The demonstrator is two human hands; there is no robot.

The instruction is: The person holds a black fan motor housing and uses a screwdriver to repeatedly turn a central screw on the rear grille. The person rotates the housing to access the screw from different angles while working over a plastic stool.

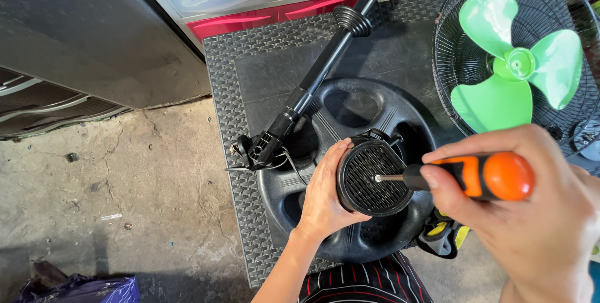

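My left hand (325,193) wraps around the side of a round black fan motor housing (373,178) with a slotted grille face, holding it above the round black fan base (350,122). My right hand (525,215) grips an orange and black screwdriver (481,176). Its metal tip touches the middle of the housing's grille. A black stand pole (325,69) with a ribbed collar lies across the base, running toward the top of the view.
A green three-blade fan propeller (515,62) lies in a black wire guard (462,59) at the right. Everything rests on a dark woven table top (231,128). Cracked concrete floor (125,190) is at the left, plastic drawers behind, a yellow-black tool (445,234) below the base.
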